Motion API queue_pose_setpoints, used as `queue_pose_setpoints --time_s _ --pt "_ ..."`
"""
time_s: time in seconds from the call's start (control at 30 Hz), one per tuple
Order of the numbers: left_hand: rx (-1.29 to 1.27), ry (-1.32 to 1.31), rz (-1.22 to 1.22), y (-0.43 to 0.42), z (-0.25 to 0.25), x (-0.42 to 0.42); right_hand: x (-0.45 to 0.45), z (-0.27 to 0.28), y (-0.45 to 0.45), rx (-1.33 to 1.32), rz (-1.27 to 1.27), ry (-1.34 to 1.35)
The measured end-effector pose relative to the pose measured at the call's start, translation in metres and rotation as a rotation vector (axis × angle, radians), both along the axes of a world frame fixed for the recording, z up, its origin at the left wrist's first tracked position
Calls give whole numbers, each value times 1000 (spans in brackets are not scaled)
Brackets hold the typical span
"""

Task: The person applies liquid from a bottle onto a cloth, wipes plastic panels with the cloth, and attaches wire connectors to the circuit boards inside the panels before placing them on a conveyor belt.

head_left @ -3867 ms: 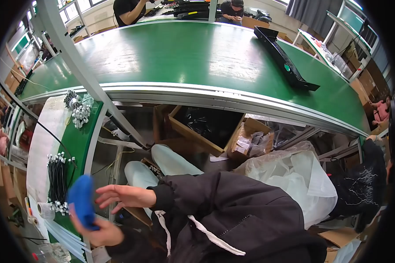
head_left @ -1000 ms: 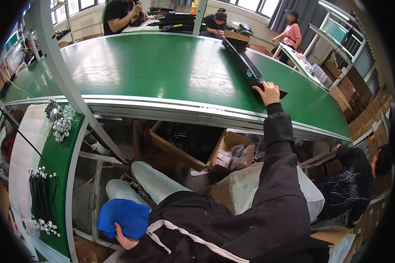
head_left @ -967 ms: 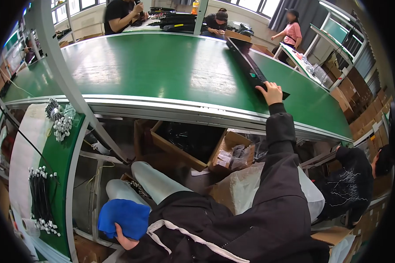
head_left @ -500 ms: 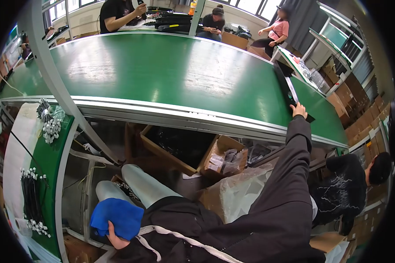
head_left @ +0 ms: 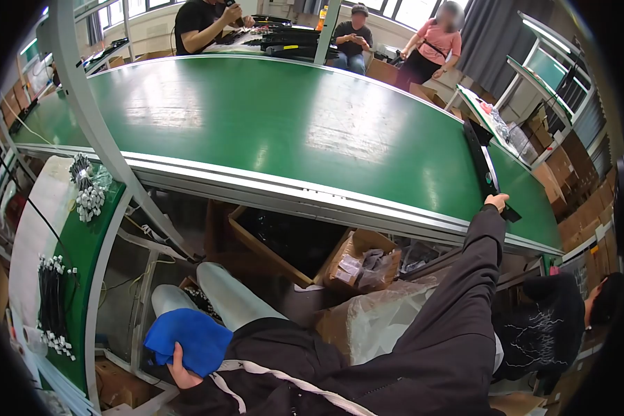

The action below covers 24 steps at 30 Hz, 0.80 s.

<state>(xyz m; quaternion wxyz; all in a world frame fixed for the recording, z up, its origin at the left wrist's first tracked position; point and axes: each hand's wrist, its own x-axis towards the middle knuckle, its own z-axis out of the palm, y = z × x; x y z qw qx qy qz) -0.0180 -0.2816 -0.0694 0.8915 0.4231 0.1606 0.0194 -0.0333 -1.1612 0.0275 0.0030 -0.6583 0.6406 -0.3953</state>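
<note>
My left hand (head_left: 182, 367) is closed on a bunched blue cloth (head_left: 193, 338), held low by my lap with the thumb over its near side. My right arm reaches out to the right over the green conveyor belt (head_left: 256, 118). At its end my right hand (head_left: 496, 202) is closed on the near part of a long black panel (head_left: 481, 158) with a shiny strip along it. The panel lies lengthwise across the belt's right part, its near end by the belt's front edge. My palm and some fingers are hidden.
Bundles of black cables with white connectors (head_left: 57, 298) lie on a side table at left. A slanted metal post (head_left: 93, 125) rises beside it. Open cartons (head_left: 340, 267) stand under the belt. A co-worker in a black shirt (head_left: 544, 322) is close at right; several people are behind the belt.
My right hand and the black panel have come nearer to the belt's front edge. The whole view has shifted slightly. My left hand still holds the blue cloth in my lap.
</note>
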Motion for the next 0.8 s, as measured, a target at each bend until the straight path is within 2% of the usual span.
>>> queue_pose_setpoints --time_s 0.07,0.1,0.17,0.27,0.3,0.4,0.47,0.57,0.6,0.63,0.7,0.73,0.8 --pt "-11 -5 -5 1 -1 0 -7 -10 -13 1 146 -88" --pt "-19 -10 -2 1 -2 -1 -9 -43 -69 -104 178 -45" --pt "-11 -6 25 0 1 -3 -1 -46 -73 -14 192 -111" --pt "-16 -5 46 4 4 -7 25 -22 -16 -84 217 -123" --pt "-22 -7 49 5 5 -8 36 -30 -20 -213 306 -101" --pt "-23 -16 94 2 10 -11 81 -7 83 -316 705 -296" --pt "-11 -28 104 0 9 -13 101 22 203 -86 1066 -552" --pt "-58 -52 70 9 -3 -14 113 22 358 154 1590 -529" --pt "-86 -61 48 13 -8 -15 114 11 403 124 1684 -371" --pt "-159 -54 17 15 -9 -16 109 7 458 633 1817 -542" --pt "-302 -43 -55 14 -7 -17 111 -18 539 843 2037 -396" --pt "-336 -115 -115 11 2 -17 111 -30 578 1008 2161 -367" --pt "-400 -262 -232 3 26 -20 116 -90 645 1430 2431 -380"
